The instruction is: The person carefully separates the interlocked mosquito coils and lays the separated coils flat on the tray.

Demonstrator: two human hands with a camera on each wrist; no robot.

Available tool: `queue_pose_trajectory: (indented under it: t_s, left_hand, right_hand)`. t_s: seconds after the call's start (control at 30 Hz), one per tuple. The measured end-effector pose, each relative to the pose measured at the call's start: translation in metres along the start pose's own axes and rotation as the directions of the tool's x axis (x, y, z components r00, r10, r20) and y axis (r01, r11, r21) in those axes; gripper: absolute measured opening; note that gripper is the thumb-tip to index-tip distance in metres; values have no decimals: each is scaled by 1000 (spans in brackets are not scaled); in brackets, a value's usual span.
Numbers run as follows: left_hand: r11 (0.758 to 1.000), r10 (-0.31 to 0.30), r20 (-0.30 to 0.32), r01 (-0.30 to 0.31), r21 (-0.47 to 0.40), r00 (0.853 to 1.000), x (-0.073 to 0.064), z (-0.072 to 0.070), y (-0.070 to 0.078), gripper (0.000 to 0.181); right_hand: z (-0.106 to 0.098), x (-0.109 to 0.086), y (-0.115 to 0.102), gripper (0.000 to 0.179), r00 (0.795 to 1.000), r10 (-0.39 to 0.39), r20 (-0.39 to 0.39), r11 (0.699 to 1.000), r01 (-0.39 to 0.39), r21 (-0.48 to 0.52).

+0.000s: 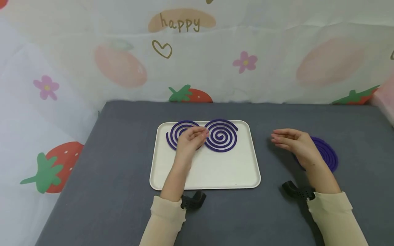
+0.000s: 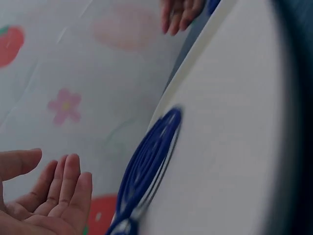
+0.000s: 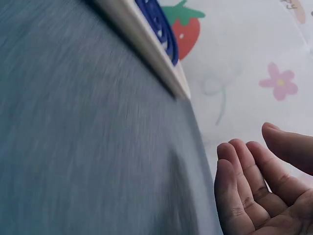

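Note:
Two purple-blue spiral mosquito coils lie side by side at the far edge of a white tray (image 1: 221, 172). My left hand (image 1: 191, 140) hovers over the tray and partly covers the left coil (image 1: 171, 136); its fingertips come close to the right coil (image 1: 220, 137). In the left wrist view the left hand (image 2: 54, 198) has loosely bent, spread fingers and holds nothing. To the tray's right, my right hand (image 1: 297, 145) is raised above the table, partly hiding another purple coil (image 1: 328, 153). The right wrist view shows the right hand (image 3: 264, 196) with relaxed fingers and an empty palm.
A grey cloth covers the table (image 1: 123, 164). Behind it hangs a white curtain (image 1: 271, 41) printed with strawberries and flowers. Black camera mounts (image 1: 194, 201) sit at both wrists. A pink object (image 1: 384, 97) stands at the far right edge.

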State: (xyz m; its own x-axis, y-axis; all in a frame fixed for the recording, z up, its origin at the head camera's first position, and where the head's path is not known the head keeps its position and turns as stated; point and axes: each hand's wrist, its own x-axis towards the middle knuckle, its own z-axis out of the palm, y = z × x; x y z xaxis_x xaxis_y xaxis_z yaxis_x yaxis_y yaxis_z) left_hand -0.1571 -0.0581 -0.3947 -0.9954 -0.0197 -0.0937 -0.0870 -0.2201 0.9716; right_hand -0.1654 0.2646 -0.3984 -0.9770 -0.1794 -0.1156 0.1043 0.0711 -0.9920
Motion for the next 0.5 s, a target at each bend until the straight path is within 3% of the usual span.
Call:
queue_pose_trajectory:
  t_s: [0.1, 0.23, 0.33, 0.5]
  left_hand:
    - [998, -24, 150, 14, 68, 988, -9, 29, -10, 26]
    - [991, -81, 304, 43, 129, 949, -20, 61, -22, 27]
    - [984, -113, 356, 57, 166, 928, -27, 81, -27, 26]
    - [967, -129, 412, 21, 256, 902, -35, 110, -32, 21]
  right_hand:
    - [-19, -14, 5, 33, 1000, -8, 2, 999, 8, -34]
    - [-40, -30, 10, 29, 999, -35, -6, 999, 35, -6]
    - [-54, -40, 12, 25, 999, -49, -16, 998, 50, 32]
    - [-75, -52, 14, 24, 996, -73, -44, 992, 77, 100]
